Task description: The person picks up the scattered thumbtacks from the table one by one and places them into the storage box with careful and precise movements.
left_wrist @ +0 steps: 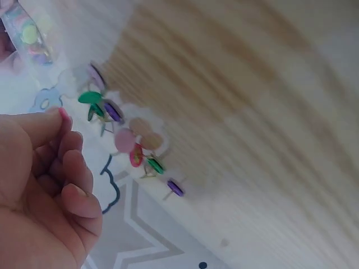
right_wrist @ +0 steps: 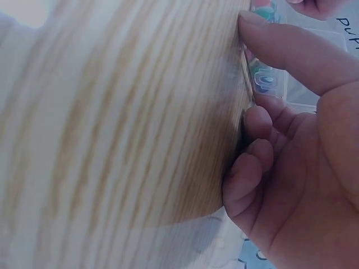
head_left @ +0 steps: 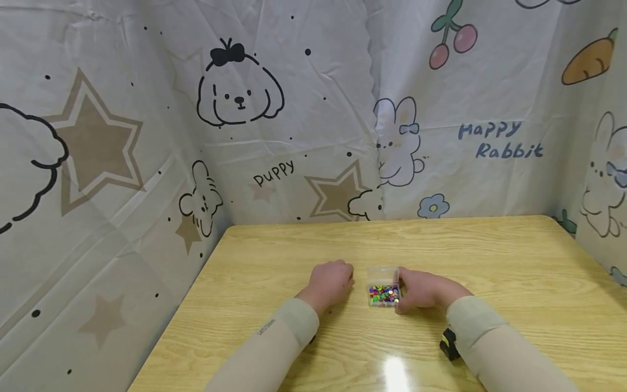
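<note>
A small clear plastic box (head_left: 383,305) stands on the table with its lid (head_left: 382,273) raised at the back. Colourful thumbtacks (head_left: 384,294) fill it. My right hand (head_left: 422,289) grips the box's right side between thumb and fingers. To the left of the box, my left hand (head_left: 330,282) is held low over the table, pinching a pink thumbtack (left_wrist: 65,115) at the fingertips; only part of its head shows. Beside that hand, the left wrist view shows a rough row of loose thumbtacks (left_wrist: 124,140) on the wood, in green, purple, pink and red.
The wooden table (head_left: 294,245) is bordered at the back and sides by a white curtain (head_left: 303,109) with cartoon prints. A black strapped device (head_left: 449,344) sits under the right wrist. Light glares off the table's front.
</note>
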The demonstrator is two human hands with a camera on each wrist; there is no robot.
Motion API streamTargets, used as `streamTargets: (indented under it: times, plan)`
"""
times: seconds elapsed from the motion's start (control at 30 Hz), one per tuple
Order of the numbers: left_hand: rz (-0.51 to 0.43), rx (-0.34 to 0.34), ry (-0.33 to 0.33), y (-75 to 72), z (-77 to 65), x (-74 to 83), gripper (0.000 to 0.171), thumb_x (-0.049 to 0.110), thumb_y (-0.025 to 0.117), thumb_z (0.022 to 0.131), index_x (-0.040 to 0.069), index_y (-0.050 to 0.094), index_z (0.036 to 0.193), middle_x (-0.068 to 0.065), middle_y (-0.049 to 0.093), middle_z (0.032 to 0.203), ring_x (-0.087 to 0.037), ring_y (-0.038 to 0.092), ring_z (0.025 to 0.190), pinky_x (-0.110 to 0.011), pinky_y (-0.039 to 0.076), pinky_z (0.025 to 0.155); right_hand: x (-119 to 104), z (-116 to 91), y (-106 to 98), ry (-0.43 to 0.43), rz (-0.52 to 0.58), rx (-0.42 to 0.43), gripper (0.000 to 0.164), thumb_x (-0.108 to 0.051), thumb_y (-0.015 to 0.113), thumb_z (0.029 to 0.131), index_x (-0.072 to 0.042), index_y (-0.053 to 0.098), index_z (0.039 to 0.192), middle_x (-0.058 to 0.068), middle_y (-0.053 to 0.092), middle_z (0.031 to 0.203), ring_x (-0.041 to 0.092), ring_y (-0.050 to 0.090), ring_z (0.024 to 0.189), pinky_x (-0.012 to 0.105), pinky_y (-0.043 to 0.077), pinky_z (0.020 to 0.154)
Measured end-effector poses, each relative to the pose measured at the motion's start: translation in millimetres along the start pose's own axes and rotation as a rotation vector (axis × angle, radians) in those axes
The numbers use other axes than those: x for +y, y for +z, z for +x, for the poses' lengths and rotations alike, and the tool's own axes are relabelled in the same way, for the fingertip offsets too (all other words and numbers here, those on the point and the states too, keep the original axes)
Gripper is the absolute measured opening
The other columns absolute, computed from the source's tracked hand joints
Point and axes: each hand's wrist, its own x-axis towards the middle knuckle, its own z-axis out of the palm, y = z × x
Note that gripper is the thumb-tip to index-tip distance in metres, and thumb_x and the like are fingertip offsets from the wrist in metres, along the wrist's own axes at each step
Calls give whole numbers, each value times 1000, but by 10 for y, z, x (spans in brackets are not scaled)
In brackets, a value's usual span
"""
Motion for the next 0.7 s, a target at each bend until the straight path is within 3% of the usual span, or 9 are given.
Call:
streamTargets:
  times: [0.47,0.7]
  plan:
    - [-31,55,110,-63,-83,197,21,35,61,94,22,62,77,11,55,68,-5,49,60,-30,47,54,1,-7,-6,6,-29,10,63,-29,85,66,-14,48,116,3,55,109,18,48,92,47,39,94]
    - [-98,22,133,-89,-66,305,18,32,59,95,23,61,80,13,53,66,-6,46,57,-27,42,52,7,-9,0,1,-53,19,58,-30,85,66,-15,49,110,2,55,105,19,47,89,44,41,87]
